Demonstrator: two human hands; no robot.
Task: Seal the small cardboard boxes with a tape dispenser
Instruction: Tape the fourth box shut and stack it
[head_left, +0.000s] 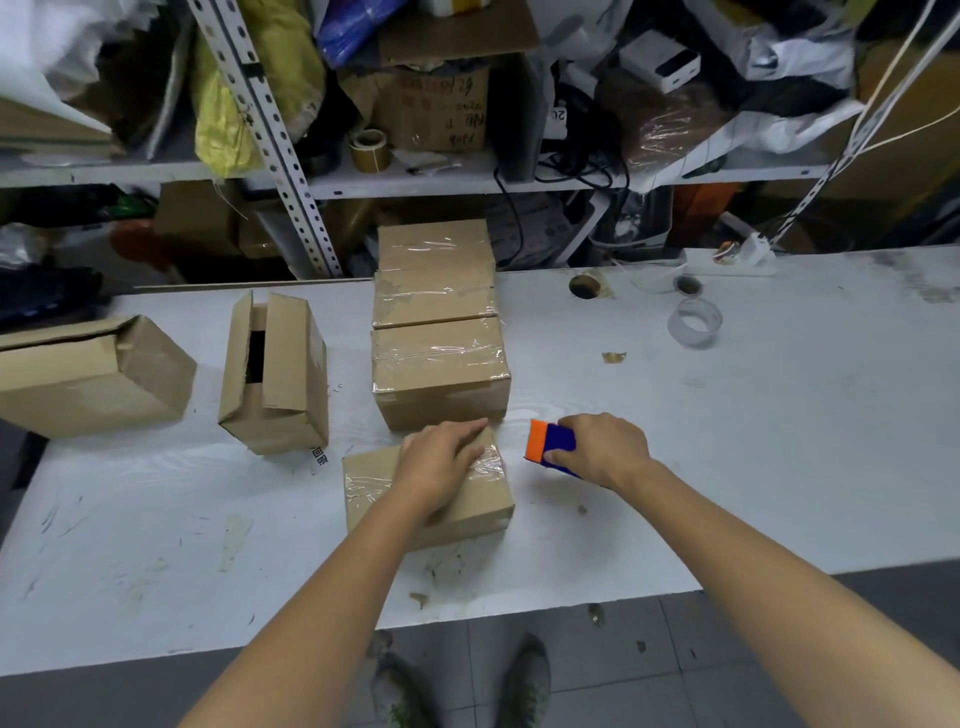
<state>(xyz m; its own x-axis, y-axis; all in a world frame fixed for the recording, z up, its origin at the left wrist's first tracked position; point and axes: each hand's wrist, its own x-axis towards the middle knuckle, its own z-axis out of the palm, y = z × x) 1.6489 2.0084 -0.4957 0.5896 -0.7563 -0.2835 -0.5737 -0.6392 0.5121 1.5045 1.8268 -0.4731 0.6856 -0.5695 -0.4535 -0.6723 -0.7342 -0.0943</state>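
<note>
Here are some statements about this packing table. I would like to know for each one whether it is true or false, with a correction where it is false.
1. The left hand rests on top of the nearest box. True.
2. The right hand holds nothing. False: it grips a blue and orange tape dispenser.
3. The tape dispenser sits on top of the nearest box. False: it is beside that box, to its right.
4. The box just behind already carries clear tape. True.
5. The upright box on the left is taped shut. False: its top flaps stand open.
</note>
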